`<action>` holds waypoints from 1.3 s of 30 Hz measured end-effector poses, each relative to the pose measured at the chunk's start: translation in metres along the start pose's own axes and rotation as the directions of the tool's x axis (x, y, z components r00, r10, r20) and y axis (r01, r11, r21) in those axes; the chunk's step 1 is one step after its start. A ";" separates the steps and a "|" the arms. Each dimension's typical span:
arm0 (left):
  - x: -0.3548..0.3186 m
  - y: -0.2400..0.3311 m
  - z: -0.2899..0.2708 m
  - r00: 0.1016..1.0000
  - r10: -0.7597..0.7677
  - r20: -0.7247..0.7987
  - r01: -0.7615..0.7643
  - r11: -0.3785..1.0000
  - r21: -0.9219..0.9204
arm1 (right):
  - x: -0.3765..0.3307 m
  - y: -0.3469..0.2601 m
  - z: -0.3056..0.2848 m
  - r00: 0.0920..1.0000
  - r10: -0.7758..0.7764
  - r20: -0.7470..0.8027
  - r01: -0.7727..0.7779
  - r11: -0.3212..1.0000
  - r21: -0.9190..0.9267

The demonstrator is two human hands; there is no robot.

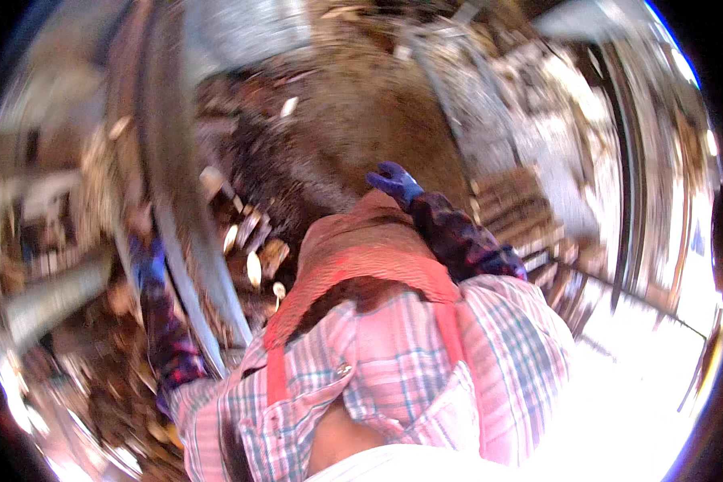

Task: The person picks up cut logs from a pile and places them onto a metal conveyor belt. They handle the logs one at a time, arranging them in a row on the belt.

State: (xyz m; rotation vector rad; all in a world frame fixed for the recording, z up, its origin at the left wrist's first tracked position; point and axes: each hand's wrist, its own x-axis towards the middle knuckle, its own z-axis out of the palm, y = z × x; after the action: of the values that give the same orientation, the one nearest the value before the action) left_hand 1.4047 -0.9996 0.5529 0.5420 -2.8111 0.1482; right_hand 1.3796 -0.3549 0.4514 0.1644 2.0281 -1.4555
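Note:
My right hand [395, 183], in a blue glove, reaches out in front of the red apron [357, 233]. Its fingers are apart and nothing shows in them. At the left, my left hand [147, 261] wears a blue glove too and is smeared by motion. It is next to a long upright beam [165, 136], and a brownish blurred patch lies just beyond its fingers. Whether it touches or grips anything there I cannot tell. Dark patterned sleeves cover both forearms.
Scraps of wood [257, 233] litter the dark ground left of the apron. A stack of wooden slats [518, 205] is at the right, near a long grey edge [450, 112]. Farther off, a pale grey sheet [245, 32] stands at the top. Much is blurred.

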 end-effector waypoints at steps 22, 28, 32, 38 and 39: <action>-0.155 0.855 0.062 -0.213 0.734 0.645 -0.241 0.600 -0.762 | -0.134 0.416 -0.217 0.609 0.752 -0.254 0.350 0.033 0.936; -0.076 0.959 0.120 -0.277 0.516 0.810 -0.560 0.599 -0.573 | -0.080 0.413 -0.203 0.602 0.789 -0.119 0.455 -0.216 0.864; -0.020 1.059 0.193 -0.292 0.556 0.778 -0.422 0.655 -0.627 | -0.044 0.459 -0.160 0.645 0.763 -0.045 0.574 -0.445 0.687; 0.020 1.279 0.449 -0.331 0.718 0.612 -0.708 0.240 -0.665 | 0.041 0.420 -0.266 0.076 0.996 -0.039 0.696 -0.025 0.717; 0.022 1.312 0.479 -0.279 0.750 0.599 -0.720 0.249 -0.647 | 0.066 0.414 -0.295 -0.030 0.996 -0.085 0.688 0.082 0.721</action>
State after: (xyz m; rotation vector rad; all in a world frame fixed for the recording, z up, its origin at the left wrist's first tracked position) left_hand 0.7710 0.1336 0.0377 -2.0818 -3.4927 0.0196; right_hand 1.3886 0.0492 0.1357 3.1332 0.3230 -2.1109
